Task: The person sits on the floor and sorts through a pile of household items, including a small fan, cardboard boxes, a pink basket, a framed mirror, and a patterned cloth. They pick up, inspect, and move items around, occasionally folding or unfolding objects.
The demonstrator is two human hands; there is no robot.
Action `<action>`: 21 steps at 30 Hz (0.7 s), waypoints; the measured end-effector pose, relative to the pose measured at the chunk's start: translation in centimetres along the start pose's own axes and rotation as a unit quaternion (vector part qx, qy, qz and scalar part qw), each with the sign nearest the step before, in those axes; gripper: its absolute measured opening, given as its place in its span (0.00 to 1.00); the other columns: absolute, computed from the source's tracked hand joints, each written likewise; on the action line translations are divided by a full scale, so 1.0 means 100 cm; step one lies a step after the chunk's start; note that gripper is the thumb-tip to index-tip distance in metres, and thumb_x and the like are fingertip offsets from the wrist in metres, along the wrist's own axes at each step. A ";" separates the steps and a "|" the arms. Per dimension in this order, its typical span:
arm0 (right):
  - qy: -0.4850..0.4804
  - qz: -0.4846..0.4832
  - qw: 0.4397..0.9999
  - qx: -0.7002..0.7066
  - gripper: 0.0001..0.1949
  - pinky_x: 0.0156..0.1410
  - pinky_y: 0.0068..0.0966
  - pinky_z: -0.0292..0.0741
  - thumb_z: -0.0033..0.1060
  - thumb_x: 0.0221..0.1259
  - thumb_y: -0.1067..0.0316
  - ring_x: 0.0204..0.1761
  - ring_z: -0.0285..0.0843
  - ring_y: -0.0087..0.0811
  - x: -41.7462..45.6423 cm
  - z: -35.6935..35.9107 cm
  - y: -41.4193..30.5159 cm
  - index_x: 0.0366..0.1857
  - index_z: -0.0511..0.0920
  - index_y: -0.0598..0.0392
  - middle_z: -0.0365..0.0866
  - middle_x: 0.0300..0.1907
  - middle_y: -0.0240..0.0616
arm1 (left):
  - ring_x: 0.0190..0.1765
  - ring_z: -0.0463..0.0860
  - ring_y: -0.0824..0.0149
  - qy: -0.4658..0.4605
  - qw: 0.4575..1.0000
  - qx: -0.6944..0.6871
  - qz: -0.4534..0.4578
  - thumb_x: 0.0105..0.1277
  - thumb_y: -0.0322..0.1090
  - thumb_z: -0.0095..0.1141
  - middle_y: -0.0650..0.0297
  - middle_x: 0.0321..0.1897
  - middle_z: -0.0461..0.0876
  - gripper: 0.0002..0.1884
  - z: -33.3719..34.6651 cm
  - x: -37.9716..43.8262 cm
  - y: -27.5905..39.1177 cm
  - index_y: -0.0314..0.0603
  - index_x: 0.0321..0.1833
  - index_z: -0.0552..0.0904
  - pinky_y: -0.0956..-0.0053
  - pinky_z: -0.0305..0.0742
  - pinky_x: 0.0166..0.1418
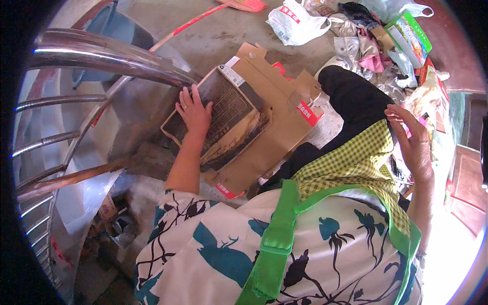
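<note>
My left hand [195, 110] rests with spread fingers on a dark printed piece of flattened cardboard [228, 103], whose lower edge is torn and brown. Beneath it lies a larger flattened brown cardboard box [282, 126] with red printed parts. My right hand [411, 133] is raised beside my knee in black trousers, at the edge of a green-and-white checked apron [343, 160]. Its fingers are bent, and whether they pinch the cloth I cannot tell.
A steel stair railing [114, 57] with a wooden pole [76, 181] runs along the left. At upper right lie a white plastic bag [297, 23], a green box [410, 38] and heaped wrappings. A red broom [198, 21] and a blue-grey tub [114, 30] stand behind.
</note>
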State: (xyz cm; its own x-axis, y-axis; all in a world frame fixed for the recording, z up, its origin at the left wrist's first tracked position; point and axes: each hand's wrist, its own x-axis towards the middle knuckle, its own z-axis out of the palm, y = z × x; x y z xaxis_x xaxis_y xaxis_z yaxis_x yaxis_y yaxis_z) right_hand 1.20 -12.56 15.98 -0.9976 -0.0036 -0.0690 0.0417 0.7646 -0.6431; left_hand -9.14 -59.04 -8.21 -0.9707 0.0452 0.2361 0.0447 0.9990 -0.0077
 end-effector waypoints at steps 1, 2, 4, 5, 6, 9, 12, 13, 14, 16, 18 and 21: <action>0.014 0.001 1.000 -0.002 0.13 0.53 0.24 0.72 0.52 0.63 0.72 0.47 0.78 0.28 -0.001 -0.002 0.001 0.51 0.76 0.57 0.81 0.43 0.39 | 0.69 0.55 0.46 -0.002 0.999 -0.023 0.025 0.55 0.48 0.62 0.48 0.67 0.56 0.39 -0.008 -0.010 0.008 0.51 0.68 0.60 0.43 0.53 0.65; 0.028 0.002 1.000 -0.004 0.13 0.54 0.24 0.72 0.52 0.64 0.72 0.47 0.78 0.27 -0.002 -0.004 0.005 0.51 0.76 0.57 0.81 0.43 0.39 | 0.70 0.52 0.45 -0.004 0.998 -0.046 0.050 0.55 0.50 0.61 0.47 0.68 0.53 0.39 -0.013 -0.020 0.015 0.51 0.69 0.59 0.41 0.50 0.66; 0.057 -0.005 0.998 0.010 0.12 0.54 0.23 0.72 0.51 0.64 0.72 0.47 0.78 0.26 -0.005 -0.011 0.013 0.50 0.76 0.59 0.82 0.43 0.39 | 0.71 0.50 0.43 -0.080 0.993 -0.078 0.049 0.55 0.54 0.60 0.46 0.69 0.51 0.41 -0.023 -0.045 0.029 0.51 0.69 0.59 0.40 0.49 0.66; 0.064 -0.007 0.998 0.000 0.12 0.54 0.22 0.72 0.51 0.64 0.72 0.47 0.78 0.25 -0.007 -0.015 0.015 0.50 0.76 0.60 0.82 0.43 0.38 | 0.71 0.49 0.43 -0.119 0.987 -0.095 0.051 0.55 0.56 0.59 0.46 0.70 0.50 0.41 -0.027 -0.057 0.034 0.51 0.69 0.58 0.39 0.48 0.66; 0.075 0.011 0.997 0.001 0.12 0.54 0.22 0.72 0.51 0.64 0.72 0.47 0.78 0.25 -0.010 -0.018 0.020 0.49 0.76 0.60 0.82 0.43 0.38 | 0.71 0.48 0.43 -0.159 0.982 -0.100 0.027 0.54 0.58 0.59 0.46 0.70 0.48 0.43 -0.023 -0.068 0.035 0.51 0.70 0.57 0.38 0.47 0.66; 0.097 0.058 0.994 0.002 0.13 0.53 0.24 0.73 0.51 0.65 0.68 0.48 0.78 0.28 -0.025 -0.026 0.050 0.51 0.75 0.60 0.81 0.45 0.39 | 0.73 0.42 0.43 -0.264 0.960 -0.096 -0.025 0.53 0.62 0.57 0.46 0.72 0.42 0.46 0.005 -0.095 0.043 0.51 0.72 0.54 0.36 0.45 0.66; 0.130 0.160 0.975 0.076 0.15 0.51 0.23 0.73 0.50 0.67 0.64 0.47 0.78 0.27 -0.051 -0.036 0.109 0.53 0.73 0.58 0.81 0.46 0.38 | 0.74 0.35 0.44 -0.323 0.944 -0.046 -0.049 0.53 0.65 0.55 0.47 0.73 0.35 0.49 0.030 -0.098 0.058 0.53 0.73 0.49 0.35 0.43 0.67; 0.148 0.175 0.966 0.116 0.16 0.49 0.22 0.74 0.50 0.67 0.62 0.47 0.78 0.26 -0.063 -0.039 0.142 0.54 0.73 0.58 0.80 0.47 0.37 | 0.74 0.33 0.45 -0.332 0.941 -0.029 -0.060 0.54 0.65 0.54 0.48 0.73 0.33 0.49 0.044 -0.100 0.061 0.54 0.73 0.48 0.34 0.43 0.66; 0.193 0.232 0.940 0.156 0.16 0.49 0.23 0.74 0.50 0.67 0.62 0.46 0.79 0.27 -0.076 -0.041 0.170 0.54 0.73 0.58 0.80 0.47 0.38 | 0.74 0.31 0.46 -0.341 0.937 -0.012 -0.070 0.55 0.65 0.54 0.48 0.73 0.31 0.49 0.057 -0.102 0.065 0.54 0.74 0.46 0.34 0.43 0.66; 0.282 0.334 0.867 0.238 0.17 0.48 0.24 0.75 0.50 0.66 0.61 0.46 0.79 0.29 -0.103 -0.048 0.209 0.53 0.72 0.58 0.79 0.48 0.39 | 0.74 0.30 0.45 -0.339 0.936 0.005 -0.094 0.56 0.66 0.51 0.48 0.73 0.28 0.49 0.073 -0.099 0.074 0.55 0.74 0.44 0.33 0.44 0.66; 0.323 0.371 0.807 0.327 0.17 0.48 0.26 0.75 0.50 0.66 0.61 0.45 0.79 0.31 -0.131 -0.044 0.238 0.54 0.71 0.59 0.78 0.48 0.40 | 0.73 0.30 0.42 -0.338 0.935 0.035 -0.103 0.57 0.67 0.49 0.44 0.72 0.26 0.49 0.081 -0.096 0.080 0.53 0.74 0.41 0.32 0.47 0.64; 0.346 0.403 0.725 0.439 0.18 0.46 0.31 0.75 0.53 0.63 0.62 0.43 0.79 0.34 -0.158 -0.034 0.276 0.55 0.68 0.58 0.77 0.44 0.39 | 0.73 0.29 0.39 -0.388 0.917 0.038 -0.088 0.56 0.67 0.51 0.38 0.70 0.25 0.52 0.082 -0.084 0.078 0.48 0.74 0.40 0.32 0.52 0.63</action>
State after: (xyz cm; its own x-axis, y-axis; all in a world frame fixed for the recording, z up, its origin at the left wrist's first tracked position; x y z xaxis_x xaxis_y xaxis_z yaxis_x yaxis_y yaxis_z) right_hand 17.90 10.79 1.96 -0.4050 0.7727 -0.4888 0.3425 -0.3675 -0.8647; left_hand -2.56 -51.60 -18.25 -0.8389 -0.1565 -0.5213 -0.1161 0.9872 -0.1096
